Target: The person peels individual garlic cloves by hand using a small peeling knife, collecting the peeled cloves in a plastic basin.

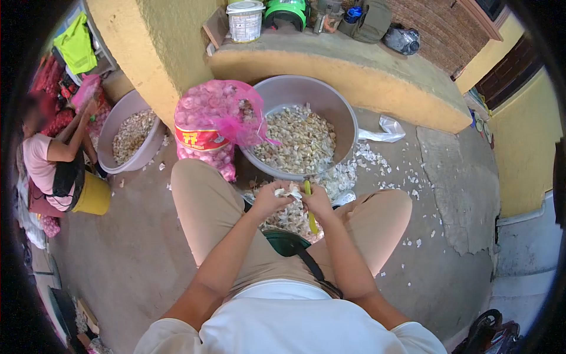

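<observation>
My left hand (272, 199) is closed around a piece of garlic (288, 191) with loose white skin on it. Right beside it, my right hand (318, 202) grips a knife with a yellow handle (312, 222); its blade is hard to make out. Both hands meet between my knees, just in front of a large greyish basin (349, 121). Garlic cloves (298, 141) cover the basin's bottom. Below my hands lies a heap of garlic skins and pieces (289, 219), partly hidden by my arms.
A pink mesh sack of bulbs (203, 103) leans against the basin's left side. Papery skins (371, 156) litter the floor at right. To the left, a person (56, 150) sits on a yellow bucket (93, 194) near another basin (154, 133). A concrete ledge (354, 68) runs behind.
</observation>
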The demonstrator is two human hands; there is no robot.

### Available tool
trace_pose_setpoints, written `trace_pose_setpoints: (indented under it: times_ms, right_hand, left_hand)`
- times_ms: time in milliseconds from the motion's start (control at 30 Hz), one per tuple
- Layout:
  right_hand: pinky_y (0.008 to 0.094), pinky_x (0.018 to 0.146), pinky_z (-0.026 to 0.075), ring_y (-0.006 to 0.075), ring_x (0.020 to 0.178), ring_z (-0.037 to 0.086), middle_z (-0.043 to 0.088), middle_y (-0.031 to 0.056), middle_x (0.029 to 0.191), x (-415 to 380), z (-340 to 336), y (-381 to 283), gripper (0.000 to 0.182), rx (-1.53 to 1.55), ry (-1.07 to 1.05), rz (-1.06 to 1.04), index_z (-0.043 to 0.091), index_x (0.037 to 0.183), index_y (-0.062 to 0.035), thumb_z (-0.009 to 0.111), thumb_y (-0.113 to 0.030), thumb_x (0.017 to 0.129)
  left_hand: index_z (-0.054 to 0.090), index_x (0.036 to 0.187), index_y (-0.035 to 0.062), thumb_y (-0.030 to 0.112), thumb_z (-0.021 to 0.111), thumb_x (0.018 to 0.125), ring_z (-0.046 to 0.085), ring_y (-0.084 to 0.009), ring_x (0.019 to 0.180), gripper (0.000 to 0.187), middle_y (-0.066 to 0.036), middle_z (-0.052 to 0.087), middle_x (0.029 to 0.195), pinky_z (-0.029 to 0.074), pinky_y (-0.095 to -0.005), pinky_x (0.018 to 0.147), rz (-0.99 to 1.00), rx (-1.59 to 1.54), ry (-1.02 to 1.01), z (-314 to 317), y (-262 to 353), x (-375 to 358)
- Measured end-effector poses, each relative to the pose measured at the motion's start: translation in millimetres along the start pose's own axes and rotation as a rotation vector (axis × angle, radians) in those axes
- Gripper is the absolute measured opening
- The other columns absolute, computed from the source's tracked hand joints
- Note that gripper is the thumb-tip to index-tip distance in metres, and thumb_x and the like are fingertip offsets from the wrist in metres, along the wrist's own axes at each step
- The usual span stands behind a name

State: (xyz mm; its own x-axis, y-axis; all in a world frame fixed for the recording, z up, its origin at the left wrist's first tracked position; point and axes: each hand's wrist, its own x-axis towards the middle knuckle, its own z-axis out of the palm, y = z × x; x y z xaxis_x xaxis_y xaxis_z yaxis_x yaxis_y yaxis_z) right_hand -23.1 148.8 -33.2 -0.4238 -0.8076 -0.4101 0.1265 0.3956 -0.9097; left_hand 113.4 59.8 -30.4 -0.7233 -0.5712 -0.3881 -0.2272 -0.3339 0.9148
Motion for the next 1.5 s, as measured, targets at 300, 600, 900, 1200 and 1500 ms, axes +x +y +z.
trace_pose_setpoints:
  times_ms: [300, 600, 900, 1200, 1500]
  right_hand:
    - [0.0264, 0.035, 0.037, 0.0117, 0.037, 0.043, 0.050, 0.0038, 0.054, -3.0, 24.3, 0.5, 0.016, 0.166, 0.243, -0.015, 0.058, 0.082, 0.0024, 0.059, -0.012, 0.076]
    - [0.0245, 0.035, 0.035, 0.0093, 0.038, 0.042, 0.054, 0.0058, 0.057, 18.6, -7.6, -12.2, 0.020, -0.087, 0.006, 0.199, 0.056, 0.083, 0.0011, 0.060, -0.017, 0.075]
    - [0.0211, 0.033, 0.033, 0.0063, 0.038, 0.037, 0.055, 0.0037, 0.063, 46.9, -17.8, -35.7, 0.026, 0.117, -0.189, 0.197, 0.053, 0.094, -0.0031, 0.054, -0.024, 0.079]
    - [0.0226, 0.036, 0.027, 0.0081, 0.041, 0.034, 0.039, -0.0016, 0.053, 43.3, -3.1, -5.8, 0.017, 0.239, -0.422, 0.309, 0.048, 0.075, -0.0079, 0.051, -0.023, 0.082]
    - [0.0233, 0.034, 0.032, 0.0095, 0.037, 0.036, 0.058, 0.0120, 0.066, 68.7, -35.0, -27.5, 0.038, 0.158, 0.105, 0.151, 0.053, 0.082, 0.0012, 0.057, -0.037, 0.076]
  left_hand:
    - [0.053, 0.089, 0.0021, -0.002, 0.060, 0.070, 0.055, -0.0113, 0.072, 0.021, -0.004, 0.056, 0.089, 0.048, -0.0245, 0.050, 0.325, 0.046, 0.198, 7.4, -27.2, 15.6]
    - [0.051, 0.097, 0.0053, 0.018, 0.055, 0.079, 0.058, -0.0158, 0.066, 0.022, -0.006, 0.057, 0.079, 0.047, -0.0265, 0.044, 0.042, -0.701, 0.249, -9.9, -4.1, 12.6]
    - [0.051, 0.104, 0.0062, 0.018, 0.058, 0.077, 0.057, -0.0127, 0.068, 0.030, -0.004, 0.057, 0.085, 0.046, -0.0260, 0.046, -0.003, -0.511, -0.044, -5.2, -4.3, 9.0]
    - [0.051, 0.099, 0.0033, 0.016, 0.054, 0.080, 0.057, -0.0130, 0.067, 0.023, -0.004, 0.058, 0.082, 0.046, -0.0276, 0.053, -0.042, -0.372, 0.038, -1.6, 0.3, 8.6]
    - [0.054, 0.091, 0.0025, 0.031, 0.053, 0.083, 0.057, -0.0121, 0.058, 0.029, -0.005, 0.057, 0.076, 0.045, -0.0246, 0.050, -0.110, -0.204, 0.250, 0.7, -8.7, 11.4]
